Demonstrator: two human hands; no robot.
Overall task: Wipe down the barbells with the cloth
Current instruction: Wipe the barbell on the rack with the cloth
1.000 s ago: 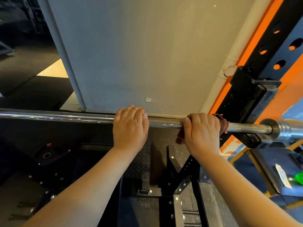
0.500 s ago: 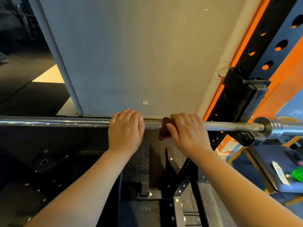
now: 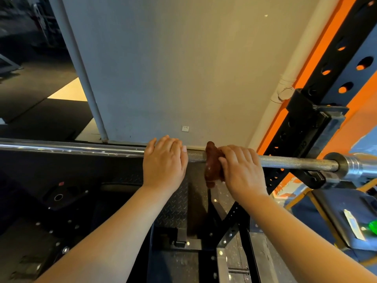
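**Both hands on the bar, cloth under the right**

On my feed the right fingers are curled over the top of the barbell, clamping a bunched brown cloth against it. The cloth wraps the bar and sticks out at the thumb side of the right hand, one lobe above the bar and one hanging below. The left fingers curl over the bar too, with nothing under them. The left hand sits just beside the cloth, a short stretch of rough grip showing between them.

The bar runs level across my view, shiny to the left, dull and knurled to the right. There its collar and thick sleeve sit by a hook on the black rack post with round holes.

Behind stands a grey wall with a white pipe and a small white socket. Black tread plate lies below the bar.
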